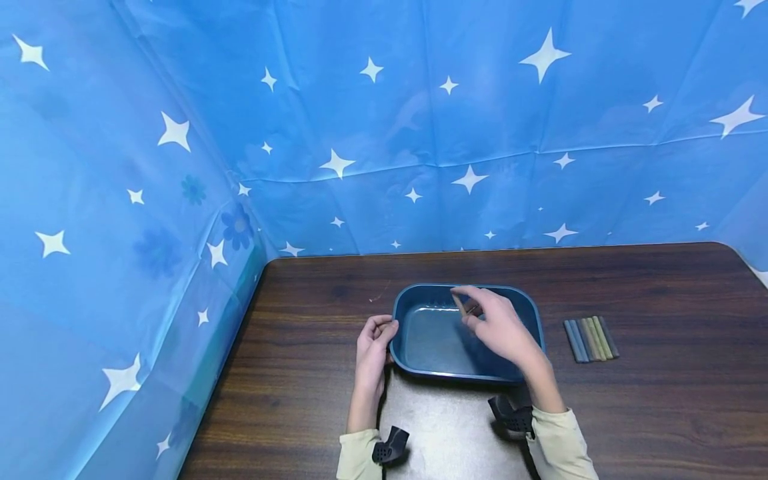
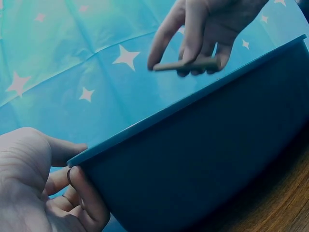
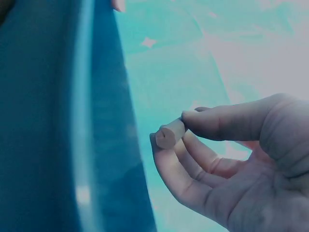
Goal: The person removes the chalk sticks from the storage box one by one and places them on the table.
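Observation:
A dark blue rectangular basin (image 1: 441,340) stands on the table. My left hand (image 1: 375,343) grips its left end; in the left wrist view the thumb lies over the rim (image 2: 145,123) and bent fingers are below it on the outside. Above the inside of the basin, my right hand (image 1: 495,323) pinches a tan chalk stick (image 1: 459,305) between thumb and fingers. The round, pale end of the chalk stick (image 3: 166,137) faces the right wrist camera. In the left wrist view the chalk stick (image 2: 186,65) is held higher than the rim, apart from it.
To the right of the basin, several chalk sticks (image 1: 591,339) in blue, olive and grey lie side by side on the dark wooden table (image 1: 678,373). A blue curtain with white stars (image 1: 408,120) hangs behind the table and along its left side.

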A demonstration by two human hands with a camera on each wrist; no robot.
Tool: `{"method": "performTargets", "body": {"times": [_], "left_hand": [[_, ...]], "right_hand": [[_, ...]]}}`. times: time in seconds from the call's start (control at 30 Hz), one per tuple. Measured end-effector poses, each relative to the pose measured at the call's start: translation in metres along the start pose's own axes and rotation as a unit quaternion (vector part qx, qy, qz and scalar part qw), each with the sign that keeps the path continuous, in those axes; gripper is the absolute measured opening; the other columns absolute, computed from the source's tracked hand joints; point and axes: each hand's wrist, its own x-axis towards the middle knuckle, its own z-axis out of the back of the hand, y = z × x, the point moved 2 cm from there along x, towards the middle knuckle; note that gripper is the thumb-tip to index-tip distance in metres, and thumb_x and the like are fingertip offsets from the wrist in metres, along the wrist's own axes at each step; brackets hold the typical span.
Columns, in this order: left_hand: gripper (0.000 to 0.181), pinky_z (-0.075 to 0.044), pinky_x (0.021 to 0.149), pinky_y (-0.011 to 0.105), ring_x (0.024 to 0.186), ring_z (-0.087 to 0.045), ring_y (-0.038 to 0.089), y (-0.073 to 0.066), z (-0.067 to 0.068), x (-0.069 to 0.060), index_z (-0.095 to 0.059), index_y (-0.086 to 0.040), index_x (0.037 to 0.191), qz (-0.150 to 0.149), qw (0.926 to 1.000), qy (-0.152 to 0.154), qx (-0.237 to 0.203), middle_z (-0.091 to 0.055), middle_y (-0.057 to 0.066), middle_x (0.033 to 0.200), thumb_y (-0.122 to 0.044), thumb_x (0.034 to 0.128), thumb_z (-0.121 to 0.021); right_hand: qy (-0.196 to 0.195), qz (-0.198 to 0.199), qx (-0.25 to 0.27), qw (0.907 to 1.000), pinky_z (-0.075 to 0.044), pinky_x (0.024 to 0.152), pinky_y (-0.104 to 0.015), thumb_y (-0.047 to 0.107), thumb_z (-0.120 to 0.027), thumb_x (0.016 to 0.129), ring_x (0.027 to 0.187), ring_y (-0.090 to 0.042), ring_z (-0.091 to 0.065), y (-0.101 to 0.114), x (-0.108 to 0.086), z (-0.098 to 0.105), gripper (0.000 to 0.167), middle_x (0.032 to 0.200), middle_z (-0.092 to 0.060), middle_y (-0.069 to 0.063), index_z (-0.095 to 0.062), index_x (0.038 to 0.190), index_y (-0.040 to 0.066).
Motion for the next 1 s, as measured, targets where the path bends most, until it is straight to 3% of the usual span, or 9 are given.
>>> {"method": "performTargets", "body": {"times": [0.2,0.47,0.83,0.93,1.0], "left_hand": [[0.024,-0.042,0.048,0.017,0.065,-0.055,0.008,0.0,0.0,0.0,-0.06,0.002,0.116,-0.002,1.0,-0.002,0.001,-0.063,0.005,0.094,-0.012,0.0983,-0.067],[0.021,-0.043,0.048,0.017,0.066,-0.055,0.009,0.001,0.0,0.0,-0.061,0.001,0.115,-0.001,1.0,-0.001,-0.004,-0.062,0.004,0.093,-0.011,0.0987,-0.067],[0.024,-0.045,0.049,0.018,0.068,-0.056,0.01,0.0,0.0,0.0,-0.061,0.001,0.117,0.001,1.0,0.002,0.004,-0.063,0.005,0.095,-0.013,0.0985,-0.068],[0.024,-0.044,0.049,0.018,0.067,-0.055,0.01,0.001,0.0,0.0,-0.061,0.001,0.117,0.001,1.0,0.0,0.003,-0.062,0.004,0.093,-0.013,0.0985,-0.068],[0.023,-0.044,0.048,0.018,0.067,-0.055,0.01,0.001,0.0,0.001,-0.061,0.002,0.117,0.001,1.0,-0.001,0.0,-0.062,0.003,0.092,-0.012,0.0985,-0.068]], "right_hand": [[-0.037,-0.009,0.017,0.9991,-0.059,0.064,-0.037,-0.011,-0.058,0.095,0.09,-0.029,-0.068,-0.006,-0.008,0.025,0.049,0.105,-0.069,-0.019,-0.056,0.143,0.001],[-0.081,-0.037,0.006,0.996,-0.055,0.064,-0.034,-0.007,-0.057,0.098,0.089,-0.03,-0.068,-0.022,-0.023,0.057,0.05,0.11,-0.068,-0.023,-0.052,0.147,0.001],[-0.133,-0.047,0.0,0.99,-0.055,0.062,-0.028,-0.003,-0.059,0.101,0.09,-0.034,-0.069,-0.04,-0.042,0.087,0.046,0.112,-0.067,-0.028,-0.052,0.146,-0.003],[-0.156,-0.054,-0.013,0.9861,-0.053,0.064,-0.024,-0.001,-0.061,0.101,0.09,-0.025,-0.067,-0.047,-0.048,0.095,0.043,0.112,-0.068,-0.027,-0.055,0.143,-0.004],[-0.173,-0.058,-0.027,0.9829,-0.05,0.065,-0.021,0.002,-0.062,0.101,0.089,-0.011,-0.064,-0.052,-0.052,0.101,0.041,0.111,-0.069,-0.027,-0.056,0.142,-0.004]]}}
